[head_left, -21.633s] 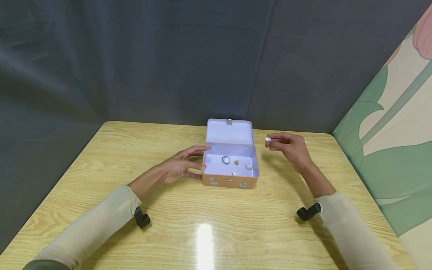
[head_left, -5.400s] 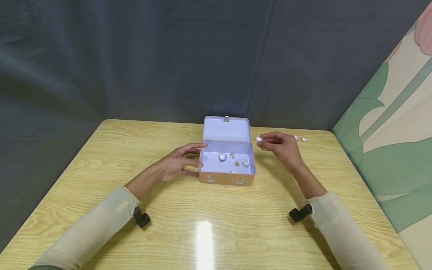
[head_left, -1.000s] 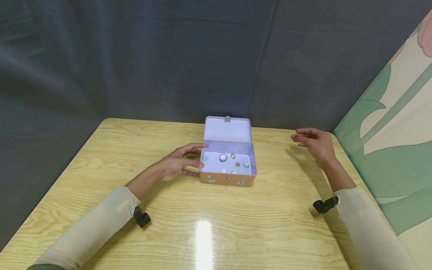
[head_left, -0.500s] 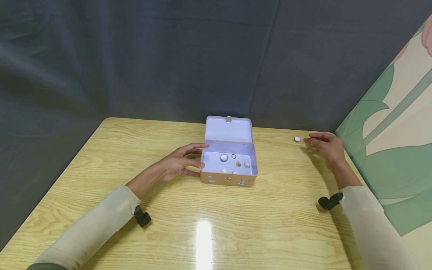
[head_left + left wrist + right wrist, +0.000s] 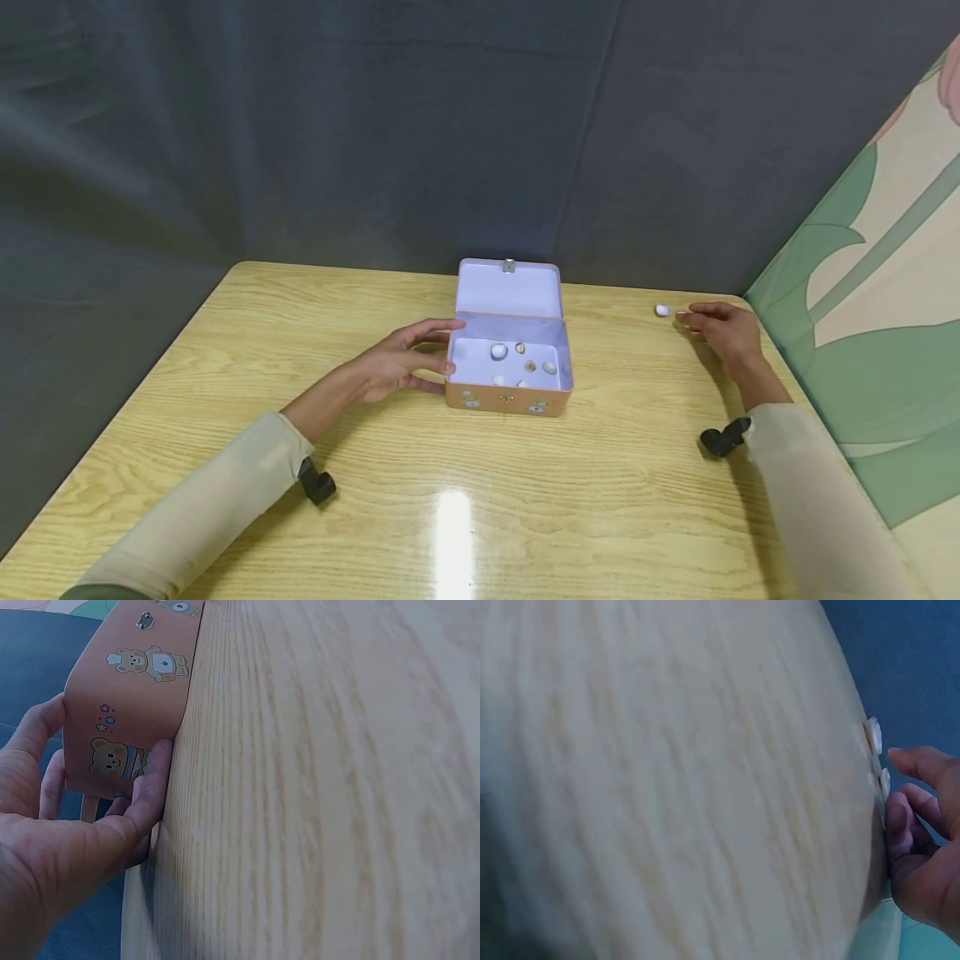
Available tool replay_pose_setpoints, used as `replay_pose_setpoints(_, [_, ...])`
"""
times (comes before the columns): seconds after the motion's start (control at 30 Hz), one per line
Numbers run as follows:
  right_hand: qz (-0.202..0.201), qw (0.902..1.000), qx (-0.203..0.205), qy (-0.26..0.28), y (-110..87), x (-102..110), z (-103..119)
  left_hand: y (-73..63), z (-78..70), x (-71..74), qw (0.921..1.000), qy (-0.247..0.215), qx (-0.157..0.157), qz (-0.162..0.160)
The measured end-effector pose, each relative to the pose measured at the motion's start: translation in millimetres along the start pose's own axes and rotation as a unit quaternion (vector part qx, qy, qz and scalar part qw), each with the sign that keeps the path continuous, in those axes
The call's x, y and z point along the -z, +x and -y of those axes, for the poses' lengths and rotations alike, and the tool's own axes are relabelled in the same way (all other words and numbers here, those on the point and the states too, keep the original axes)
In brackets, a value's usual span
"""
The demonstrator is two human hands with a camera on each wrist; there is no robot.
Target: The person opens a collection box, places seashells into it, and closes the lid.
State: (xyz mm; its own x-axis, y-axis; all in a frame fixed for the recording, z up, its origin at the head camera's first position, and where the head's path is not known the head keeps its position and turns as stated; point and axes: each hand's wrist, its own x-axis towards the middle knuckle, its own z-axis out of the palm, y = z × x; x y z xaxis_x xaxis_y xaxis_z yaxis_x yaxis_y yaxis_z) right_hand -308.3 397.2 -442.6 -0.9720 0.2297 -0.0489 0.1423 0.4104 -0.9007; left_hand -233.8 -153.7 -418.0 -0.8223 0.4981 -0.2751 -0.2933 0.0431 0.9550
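An orange tin box (image 5: pixel 477 400) with bear prints and a lilac inside stands with its lid (image 5: pixel 508 292) raised. Several small white and brownish shells lie in it, among them a larger white shell (image 5: pixel 498 352). My left hand (image 5: pixel 401 360) spans the box's left end, fingertips resting at its rim and lower side. My right hand (image 5: pixel 723 329) is low over the table's far right, thumb and forefinger apart, with a small white shell (image 5: pixel 885 780) right at the fingertips. Another white shell (image 5: pixel 662 310) lies just left of it.
The wood-grain table (image 5: pixel 360 500) ends at a dark curtain (image 5: pixel 375 150) behind the box. A flower-patterned panel (image 5: pixel 885 367) rises along the right side. Each sleeve carries a black wrist camera, the right one (image 5: pixel 723 437) close above the tabletop.
A white shell seen between my right fingers earlier now lies in the box with the others. My right hand has moved right and lowered to the remaining shells; my left hand keeps its place.
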Motion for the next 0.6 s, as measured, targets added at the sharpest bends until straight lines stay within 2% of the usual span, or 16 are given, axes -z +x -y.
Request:
replay_pose_setpoints(0.23, [-0.016,0.9957,-0.015,-0.090,6.7,0,-9,0.6,0.9,-0.4,1.0000,-0.001,0.002,0.001])
replay_pose_setpoints(0.6, [-0.020,0.9923,-0.047,-0.112,11.2,0,-7,0.5,1.4,-0.8,1.0000,-0.001,0.002,-0.003])
